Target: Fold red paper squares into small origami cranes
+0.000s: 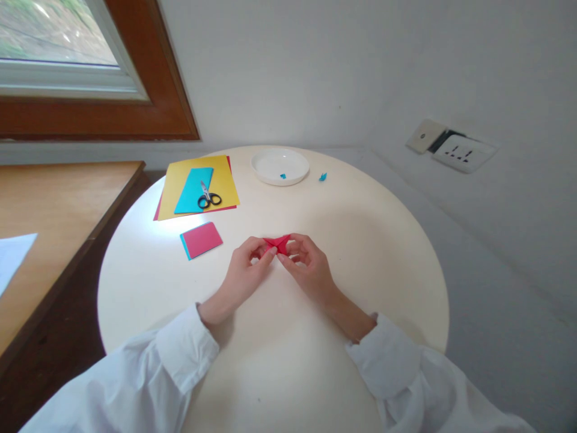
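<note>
Right now my left hand and right hand each have a grip closed to a pinch on the folded red paper, fingers behind it and thumbs at its near side, just above the white round worktop. Beyond my grip sits a white plate with a small blue scrap inside, another blue piece lying to its right; left of my grip are stacked red and blue cards, with scissors on coloured sheets farther off.

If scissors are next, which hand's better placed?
Left, probably. The left hand is nearer the scissors; the right hand is farther across. Both pinch the red paper, so left would have to release first.
</note>
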`<state>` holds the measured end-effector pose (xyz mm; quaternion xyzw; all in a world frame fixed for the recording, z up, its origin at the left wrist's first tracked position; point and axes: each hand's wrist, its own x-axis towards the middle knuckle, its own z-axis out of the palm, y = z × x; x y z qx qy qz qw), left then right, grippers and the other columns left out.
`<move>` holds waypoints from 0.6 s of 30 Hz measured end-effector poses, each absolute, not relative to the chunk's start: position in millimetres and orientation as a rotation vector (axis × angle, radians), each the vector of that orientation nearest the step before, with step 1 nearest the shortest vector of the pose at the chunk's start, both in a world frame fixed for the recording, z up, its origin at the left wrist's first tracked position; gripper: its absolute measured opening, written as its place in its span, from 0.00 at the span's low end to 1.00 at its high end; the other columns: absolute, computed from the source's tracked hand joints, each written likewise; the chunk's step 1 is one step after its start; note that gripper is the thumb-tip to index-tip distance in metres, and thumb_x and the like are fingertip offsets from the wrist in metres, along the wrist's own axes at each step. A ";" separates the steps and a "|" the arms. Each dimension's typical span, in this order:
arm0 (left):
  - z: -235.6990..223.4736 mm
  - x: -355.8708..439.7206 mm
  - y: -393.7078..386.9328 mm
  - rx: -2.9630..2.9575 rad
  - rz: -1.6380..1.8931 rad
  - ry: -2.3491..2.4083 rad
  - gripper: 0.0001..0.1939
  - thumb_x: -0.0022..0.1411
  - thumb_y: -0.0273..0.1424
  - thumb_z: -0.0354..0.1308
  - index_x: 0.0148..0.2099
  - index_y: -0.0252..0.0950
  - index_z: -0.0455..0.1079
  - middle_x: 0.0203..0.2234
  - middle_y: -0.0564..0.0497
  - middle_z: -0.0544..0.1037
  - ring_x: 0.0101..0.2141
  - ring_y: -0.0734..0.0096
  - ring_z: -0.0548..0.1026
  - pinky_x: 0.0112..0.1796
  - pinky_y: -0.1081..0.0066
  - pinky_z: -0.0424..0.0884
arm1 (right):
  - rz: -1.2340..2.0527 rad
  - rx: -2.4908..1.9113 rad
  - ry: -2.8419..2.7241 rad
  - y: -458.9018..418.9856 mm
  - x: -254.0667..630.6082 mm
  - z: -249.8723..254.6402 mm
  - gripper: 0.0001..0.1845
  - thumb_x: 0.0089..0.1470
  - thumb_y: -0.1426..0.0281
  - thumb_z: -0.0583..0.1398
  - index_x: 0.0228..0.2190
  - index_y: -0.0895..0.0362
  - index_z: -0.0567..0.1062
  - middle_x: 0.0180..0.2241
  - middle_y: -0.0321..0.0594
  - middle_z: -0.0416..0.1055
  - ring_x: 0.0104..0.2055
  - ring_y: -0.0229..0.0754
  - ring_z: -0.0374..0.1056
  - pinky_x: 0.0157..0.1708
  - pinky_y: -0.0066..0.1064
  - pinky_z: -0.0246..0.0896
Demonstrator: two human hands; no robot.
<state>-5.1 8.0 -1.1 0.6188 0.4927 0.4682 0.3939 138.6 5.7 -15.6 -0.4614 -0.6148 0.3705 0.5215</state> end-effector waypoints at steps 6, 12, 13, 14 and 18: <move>-1.0 -5.5 9.1 1.427 1.168 1.205 0.08 0.55 0.33 0.54 0.31 0.33 0.70 0.24 0.52 0.73 0.26 0.73 0.67 0.28 0.73 0.62 | 0.964 -1.067 -1.464 6.1 139.1 -16.0 0.16 0.46 0.71 0.61 0.40 0.55 0.69 0.28 0.36 0.75 0.29 0.37 0.71 0.30 0.30 0.67; -1.6 -4.9 9.2 1.185 1.153 1.115 0.10 0.55 0.36 0.56 0.29 0.33 0.70 0.23 0.52 0.73 0.26 0.72 0.68 0.29 0.72 0.64 | 1.092 -1.051 -1.350 7.8 140.3 -17.4 0.19 0.43 0.70 0.63 0.40 0.55 0.69 0.28 0.36 0.75 0.31 0.38 0.72 0.33 0.32 0.69; -1.2 -4.6 9.2 1.105 1.146 1.075 0.10 0.54 0.36 0.56 0.29 0.33 0.70 0.23 0.51 0.73 0.26 0.72 0.69 0.30 0.72 0.64 | 1.123 -1.039 -1.324 8.4 140.5 -18.0 0.19 0.43 0.70 0.63 0.40 0.55 0.69 0.28 0.36 0.75 0.31 0.38 0.72 0.33 0.32 0.69; -0.9 -4.4 9.2 1.031 1.140 1.036 0.10 0.54 0.35 0.57 0.29 0.33 0.70 0.24 0.51 0.73 0.26 0.72 0.69 0.30 0.72 0.65 | 1.152 -1.026 -1.297 9.0 140.8 -18.5 0.19 0.42 0.69 0.63 0.40 0.55 0.69 0.28 0.36 0.75 0.30 0.38 0.72 0.33 0.33 0.69; -2.3 -4.2 9.9 0.878 1.159 0.929 0.09 0.54 0.33 0.58 0.28 0.31 0.72 0.24 0.50 0.74 0.27 0.74 0.69 0.30 0.74 0.65 | 1.219 -1.022 -1.220 10.9 142.2 -18.9 0.19 0.41 0.68 0.64 0.38 0.55 0.70 0.27 0.35 0.76 0.28 0.37 0.72 0.32 0.32 0.69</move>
